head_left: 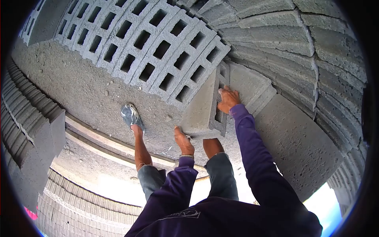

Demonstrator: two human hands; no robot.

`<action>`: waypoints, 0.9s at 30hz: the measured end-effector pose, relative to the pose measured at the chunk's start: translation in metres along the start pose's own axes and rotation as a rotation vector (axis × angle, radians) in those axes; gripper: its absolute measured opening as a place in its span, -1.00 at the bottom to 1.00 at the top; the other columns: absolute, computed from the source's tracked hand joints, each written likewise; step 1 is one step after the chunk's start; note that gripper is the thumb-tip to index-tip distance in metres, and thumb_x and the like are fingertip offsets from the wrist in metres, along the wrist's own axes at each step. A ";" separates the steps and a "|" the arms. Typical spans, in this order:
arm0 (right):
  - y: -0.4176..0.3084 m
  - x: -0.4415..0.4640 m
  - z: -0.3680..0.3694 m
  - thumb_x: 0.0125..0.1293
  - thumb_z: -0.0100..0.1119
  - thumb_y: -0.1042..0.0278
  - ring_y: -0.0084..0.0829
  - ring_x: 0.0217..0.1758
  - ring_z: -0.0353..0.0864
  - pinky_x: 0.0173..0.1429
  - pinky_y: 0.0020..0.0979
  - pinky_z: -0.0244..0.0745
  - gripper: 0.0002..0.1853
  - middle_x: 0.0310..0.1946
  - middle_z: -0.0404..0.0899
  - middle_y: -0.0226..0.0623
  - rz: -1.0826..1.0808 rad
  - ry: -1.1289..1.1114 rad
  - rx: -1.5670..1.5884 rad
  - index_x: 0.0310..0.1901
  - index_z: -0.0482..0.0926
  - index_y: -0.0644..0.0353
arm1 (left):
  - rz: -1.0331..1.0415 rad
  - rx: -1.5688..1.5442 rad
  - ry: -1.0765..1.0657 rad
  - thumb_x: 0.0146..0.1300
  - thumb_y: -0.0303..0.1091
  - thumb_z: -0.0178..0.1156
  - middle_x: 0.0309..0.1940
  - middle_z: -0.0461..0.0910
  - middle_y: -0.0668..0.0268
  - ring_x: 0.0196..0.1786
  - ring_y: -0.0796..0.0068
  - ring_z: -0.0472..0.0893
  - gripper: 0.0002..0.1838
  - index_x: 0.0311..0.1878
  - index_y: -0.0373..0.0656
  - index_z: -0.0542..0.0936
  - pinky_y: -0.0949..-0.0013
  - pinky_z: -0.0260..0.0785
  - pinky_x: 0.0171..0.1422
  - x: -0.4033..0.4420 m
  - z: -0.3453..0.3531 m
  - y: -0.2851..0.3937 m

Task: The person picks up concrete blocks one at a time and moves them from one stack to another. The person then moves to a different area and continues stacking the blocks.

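Note:
A grey hollow concrete block [199, 111] stands tilted in front of me, against the end of a row of similar blocks. My right hand [229, 100] grips its top, with the fingers bent over the wall beside one of its holes. At the lower near corner of the same block is my left hand [184, 142], its thumb pointing up along the edge and its other fingers partly hidden by the block. The row of hollow blocks [152, 51] lies just beyond, packed side by side with the holes facing up.
A tall stack of blocks [272, 39] rises at the right, with a flat block face [296, 146] near my right arm. More stacks stand at the left [29, 118] and lower left [87, 201]. Wooden planks [106, 142] lie on gravelly ground [79, 85] near my shoe [131, 114].

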State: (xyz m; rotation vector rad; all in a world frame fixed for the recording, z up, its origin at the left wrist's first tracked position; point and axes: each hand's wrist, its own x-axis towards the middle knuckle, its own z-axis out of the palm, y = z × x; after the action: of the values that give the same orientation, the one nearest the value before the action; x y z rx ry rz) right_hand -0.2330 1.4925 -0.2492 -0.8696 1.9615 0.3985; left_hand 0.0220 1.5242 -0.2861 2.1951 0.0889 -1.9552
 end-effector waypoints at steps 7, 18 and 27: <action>0.006 0.000 0.018 0.02 0.05 0.43 -0.04 0.46 0.17 0.41 -0.09 0.02 -0.50 0.24 0.34 0.26 -0.056 0.133 0.041 0.07 0.51 0.38 | -0.109 0.122 -0.035 0.20 0.44 -0.18 0.43 0.14 0.25 0.35 0.23 0.22 -0.09 0.45 -0.03 0.13 0.01 0.10 0.23 -0.047 0.015 0.026; -0.009 -0.010 0.062 -0.06 0.18 0.39 -0.03 0.46 0.17 0.41 -0.04 0.00 -0.50 0.17 0.41 0.28 -0.102 0.268 0.117 -0.01 0.52 0.44 | -0.022 0.111 -0.034 0.26 0.29 -0.11 0.34 0.29 0.38 0.31 0.38 0.25 -0.27 0.38 0.03 0.26 0.15 0.00 0.25 -0.006 -0.020 -0.006; -0.019 -0.014 0.072 -0.13 0.23 0.32 -0.13 0.23 0.43 0.42 -0.13 -0.01 -0.40 0.03 0.53 0.08 -0.093 0.229 0.157 0.04 0.51 0.39 | -0.061 0.083 -0.185 0.23 0.32 -0.09 0.34 0.28 0.46 0.35 0.45 0.20 -0.25 0.39 0.12 0.23 0.14 -0.05 0.31 0.014 -0.043 -0.002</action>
State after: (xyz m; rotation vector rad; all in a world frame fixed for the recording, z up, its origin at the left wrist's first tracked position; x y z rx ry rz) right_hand -0.1699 1.5268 -0.2739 -0.9333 2.1181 0.0912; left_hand 0.0653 1.5329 -0.2960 2.0706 0.0482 -2.2234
